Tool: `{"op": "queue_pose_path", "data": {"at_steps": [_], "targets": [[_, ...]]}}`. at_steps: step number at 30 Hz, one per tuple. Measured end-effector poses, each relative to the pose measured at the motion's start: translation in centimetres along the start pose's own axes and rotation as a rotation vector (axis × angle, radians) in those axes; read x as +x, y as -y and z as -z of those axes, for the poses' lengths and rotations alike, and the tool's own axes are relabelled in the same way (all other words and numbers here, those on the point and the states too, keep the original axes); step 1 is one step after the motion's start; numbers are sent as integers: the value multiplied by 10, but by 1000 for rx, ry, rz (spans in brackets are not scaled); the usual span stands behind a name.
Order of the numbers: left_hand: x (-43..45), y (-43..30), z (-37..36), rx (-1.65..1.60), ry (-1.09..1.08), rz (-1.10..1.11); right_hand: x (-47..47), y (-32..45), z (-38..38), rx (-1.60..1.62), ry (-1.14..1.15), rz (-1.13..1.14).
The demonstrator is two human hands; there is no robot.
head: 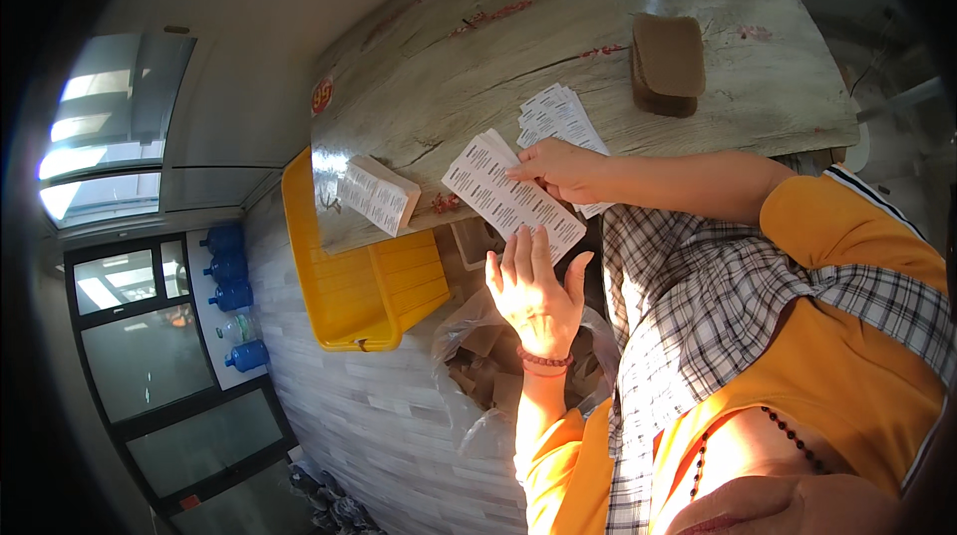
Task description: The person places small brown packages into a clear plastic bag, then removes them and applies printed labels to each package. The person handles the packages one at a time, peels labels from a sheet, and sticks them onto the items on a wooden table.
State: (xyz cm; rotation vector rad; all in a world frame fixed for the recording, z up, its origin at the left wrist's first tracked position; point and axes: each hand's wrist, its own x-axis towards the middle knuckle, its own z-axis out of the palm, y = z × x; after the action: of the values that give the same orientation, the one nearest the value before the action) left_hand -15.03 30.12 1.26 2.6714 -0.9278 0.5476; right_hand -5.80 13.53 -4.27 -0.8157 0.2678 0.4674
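Several printed white label strips (508, 191) are fanned slightly in my right hand (561, 168), its thumb on top of them. My left hand (538, 296) is spread, back upward, its fingertips at the lower edge of these strips and its thumb apart. More printed strips (564, 116) lie fanned on the wood-patterned table (463, 71), partly behind my right hand and forearm. A thicker stack of printed labels (374, 195) lies near the table's left corner. Farther right on the table stands a stack of brown rounded cardboard pieces (669, 64).
A yellow plastic tub (389, 273) stands beside and partly under the table edge. Below my left hand is a clear plastic bag (460, 378) with brown cardboard pieces. A translucent container (467, 243) is partly hidden under the table. Blue water bottles (228, 269) line the wall.
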Motion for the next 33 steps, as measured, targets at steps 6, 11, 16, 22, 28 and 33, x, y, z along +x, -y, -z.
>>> {"op": "queue_pose_path", "data": {"at_steps": [6, 11, 16, 22, 28, 33], "targets": [[9, 18, -74, -1817, -106, 804, -40, 14, 23, -135, -68, 122], [23, 9, -99, -1972, -226, 803, -38, 6, 34, -366, -96, 248], [20, 19, -98, -1972, -154, 802, -26, 0, 53, -263, -125, 228], [22, 28, -98, -2004, -112, 904, -15, -7, 60, -273, -237, 267], [25, 39, -96, -1944, -177, 928, -9, -11, 60, -209, -293, 256], [19, 64, -87, -1842, -217, 940, -7, -6, 63, -148, -312, 249]]}}
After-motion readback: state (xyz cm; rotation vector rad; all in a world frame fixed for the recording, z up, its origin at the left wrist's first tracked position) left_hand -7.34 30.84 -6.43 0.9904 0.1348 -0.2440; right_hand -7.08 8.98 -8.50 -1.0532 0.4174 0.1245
